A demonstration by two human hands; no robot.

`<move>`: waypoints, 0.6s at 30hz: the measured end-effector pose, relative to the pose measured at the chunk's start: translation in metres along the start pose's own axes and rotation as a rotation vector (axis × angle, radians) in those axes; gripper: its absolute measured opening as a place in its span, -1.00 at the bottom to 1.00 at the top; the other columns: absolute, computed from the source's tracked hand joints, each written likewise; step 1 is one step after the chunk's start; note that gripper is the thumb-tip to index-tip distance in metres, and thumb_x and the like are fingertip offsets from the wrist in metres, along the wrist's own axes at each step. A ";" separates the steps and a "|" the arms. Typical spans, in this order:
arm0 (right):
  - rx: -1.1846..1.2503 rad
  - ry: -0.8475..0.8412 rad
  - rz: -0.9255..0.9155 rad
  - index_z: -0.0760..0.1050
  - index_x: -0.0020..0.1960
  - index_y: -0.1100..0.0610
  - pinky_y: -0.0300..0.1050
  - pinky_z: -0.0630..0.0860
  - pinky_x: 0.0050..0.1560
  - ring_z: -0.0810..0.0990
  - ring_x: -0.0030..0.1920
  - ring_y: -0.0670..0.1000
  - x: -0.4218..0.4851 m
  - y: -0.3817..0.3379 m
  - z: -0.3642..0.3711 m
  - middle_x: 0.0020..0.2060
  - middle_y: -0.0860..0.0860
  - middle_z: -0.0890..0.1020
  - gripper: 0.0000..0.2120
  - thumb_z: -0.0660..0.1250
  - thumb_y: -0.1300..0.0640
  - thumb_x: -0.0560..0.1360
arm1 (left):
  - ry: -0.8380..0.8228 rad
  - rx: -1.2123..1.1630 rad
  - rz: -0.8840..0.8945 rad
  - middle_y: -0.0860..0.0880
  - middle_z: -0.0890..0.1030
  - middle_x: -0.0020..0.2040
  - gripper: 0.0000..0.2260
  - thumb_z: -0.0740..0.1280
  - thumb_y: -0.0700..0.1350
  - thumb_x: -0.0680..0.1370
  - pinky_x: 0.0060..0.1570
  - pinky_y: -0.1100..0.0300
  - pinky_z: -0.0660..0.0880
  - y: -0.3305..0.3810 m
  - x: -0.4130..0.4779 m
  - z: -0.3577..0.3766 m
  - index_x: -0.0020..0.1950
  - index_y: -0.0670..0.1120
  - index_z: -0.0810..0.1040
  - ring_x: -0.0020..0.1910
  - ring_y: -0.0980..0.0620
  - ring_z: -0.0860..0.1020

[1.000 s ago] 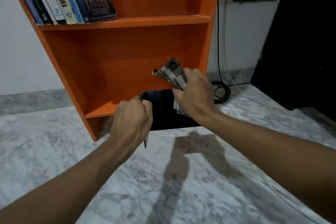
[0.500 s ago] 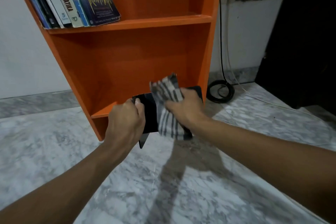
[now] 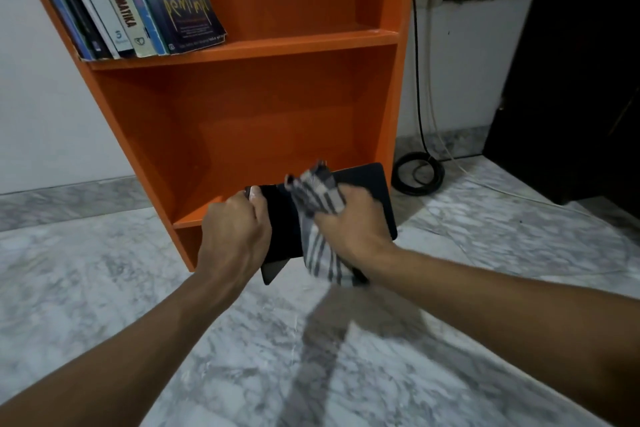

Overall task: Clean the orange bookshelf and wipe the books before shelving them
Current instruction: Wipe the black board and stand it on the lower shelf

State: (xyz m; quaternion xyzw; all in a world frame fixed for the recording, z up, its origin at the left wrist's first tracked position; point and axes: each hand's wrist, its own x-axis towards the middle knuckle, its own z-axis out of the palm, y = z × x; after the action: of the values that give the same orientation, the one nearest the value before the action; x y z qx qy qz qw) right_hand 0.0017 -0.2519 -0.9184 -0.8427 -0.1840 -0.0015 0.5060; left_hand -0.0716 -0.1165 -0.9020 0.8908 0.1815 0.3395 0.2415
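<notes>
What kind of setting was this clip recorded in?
Probably a room in a home: an orange bookshelf holding a few books stands on a marble-pattern floor against a white wall, with a coiled cable beside it.

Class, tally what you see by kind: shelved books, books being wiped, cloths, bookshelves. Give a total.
Shelved books: 6 countable; the picture's left edge cuts the row
Black book being wiped: 1
Checked cloth: 1
Orange bookshelf: 1
Total: 9
</notes>
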 end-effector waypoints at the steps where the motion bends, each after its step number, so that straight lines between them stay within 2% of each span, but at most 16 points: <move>1: 0.022 0.044 -0.038 0.54 -0.20 0.04 -0.15 0.40 -0.38 0.53 -0.39 0.00 0.012 -0.009 0.000 -0.42 -0.06 0.56 -0.91 0.40 0.12 0.47 | -0.002 -0.014 0.009 -0.11 0.38 -0.50 -0.53 0.07 -0.10 0.69 -0.50 0.13 0.14 0.002 0.001 0.002 -0.43 -0.14 0.30 -0.53 -0.04 0.34; 3: 0.044 0.106 -0.091 0.55 -0.11 0.03 -0.09 0.50 -0.35 0.58 -0.33 0.00 0.026 -0.018 0.010 -0.34 -0.06 0.61 -0.93 0.40 0.17 0.45 | -0.001 -0.053 0.055 -0.12 0.38 -0.52 -0.51 0.06 -0.07 0.70 -0.51 0.10 0.18 0.007 0.002 0.006 -0.44 -0.15 0.30 -0.55 -0.08 0.35; 5: 0.079 0.086 -0.150 0.53 -0.03 0.02 -0.01 0.58 -0.22 0.63 -0.23 0.04 0.018 -0.008 0.023 -0.26 -0.06 0.65 -0.78 0.35 0.27 0.40 | 0.023 -0.090 0.095 -0.12 0.38 -0.53 -0.50 0.06 -0.06 0.70 -0.52 0.01 0.26 0.013 0.005 0.006 -0.45 -0.15 0.31 -0.55 -0.12 0.37; 7: 0.095 -0.073 -0.222 0.51 -0.01 0.02 0.02 0.58 -0.21 0.62 -0.21 0.03 -0.010 0.017 0.030 -0.25 -0.06 0.64 -0.69 0.31 0.33 0.34 | 0.049 -0.114 0.066 -0.08 0.39 -0.54 -0.49 0.06 -0.06 0.70 -0.55 0.07 0.29 0.008 0.009 0.001 -0.44 -0.15 0.32 -0.57 -0.08 0.37; 9: 0.012 -0.298 -0.244 0.53 -0.05 0.03 0.04 0.59 -0.21 0.62 -0.19 -0.03 -0.040 0.043 0.028 -0.25 -0.06 0.64 -0.72 0.32 0.31 0.30 | 0.048 -0.150 0.002 -0.05 0.37 -0.53 -0.49 0.05 -0.04 0.71 -0.58 0.24 0.22 -0.007 0.012 -0.005 -0.44 -0.14 0.33 -0.58 -0.01 0.33; 10: -0.016 -0.362 -0.254 0.54 -0.07 0.03 0.05 0.59 -0.19 0.63 -0.17 -0.06 -0.052 0.050 0.022 -0.24 -0.07 0.66 -0.73 0.31 0.29 0.27 | 0.040 -0.169 -0.031 -0.04 0.36 -0.53 -0.49 0.05 -0.04 0.71 -0.55 0.23 0.22 -0.014 0.013 -0.008 -0.43 -0.14 0.33 -0.57 0.01 0.31; 11: -0.010 -0.348 -0.271 0.55 -0.09 0.05 0.07 0.59 -0.18 0.64 -0.15 -0.07 -0.055 0.051 0.016 -0.23 -0.06 0.66 -0.73 0.30 0.28 0.25 | 0.031 -0.181 -0.058 -0.04 0.36 -0.52 -0.49 0.05 -0.04 0.71 -0.53 0.22 0.22 -0.018 0.013 -0.009 -0.43 -0.15 0.33 -0.56 0.02 0.31; 14: 0.158 -0.112 -0.330 0.53 -0.08 0.11 0.11 0.58 -0.28 0.66 -0.17 0.03 -0.030 0.022 0.002 -0.25 0.02 0.64 -0.71 0.29 0.41 0.28 | 0.013 -0.201 -0.066 -0.04 0.31 -0.54 -0.49 0.06 -0.07 0.70 -0.60 0.34 0.17 -0.018 0.010 -0.008 -0.46 -0.13 0.28 -0.57 0.02 0.26; 16: 0.267 0.033 -0.332 0.51 -0.07 0.09 0.00 0.54 -0.33 0.63 -0.22 -0.01 -0.005 -0.007 0.000 -0.29 -0.01 0.61 -0.71 0.31 0.44 0.36 | 0.003 -0.213 -0.030 -0.04 0.29 -0.55 -0.49 0.08 -0.10 0.70 -0.63 0.32 0.18 -0.011 0.009 -0.004 -0.48 -0.12 0.26 -0.58 0.03 0.23; 18: 0.302 0.098 -0.318 0.52 -0.03 0.08 -0.05 0.50 -0.32 0.59 -0.29 -0.04 0.010 -0.024 0.009 -0.32 -0.03 0.61 -0.74 0.33 0.39 0.39 | 0.001 -0.231 0.025 -0.03 0.30 -0.56 -0.50 0.09 -0.15 0.69 -0.63 0.29 0.18 -0.001 0.010 0.000 -0.49 -0.12 0.27 -0.61 0.09 0.23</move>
State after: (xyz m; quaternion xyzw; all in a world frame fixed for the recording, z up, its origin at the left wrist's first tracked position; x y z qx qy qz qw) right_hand 0.0019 -0.2307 -0.9006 -0.7167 -0.2878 -0.0944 0.6282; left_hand -0.0651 -0.1113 -0.8974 0.8590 0.1300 0.3618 0.3382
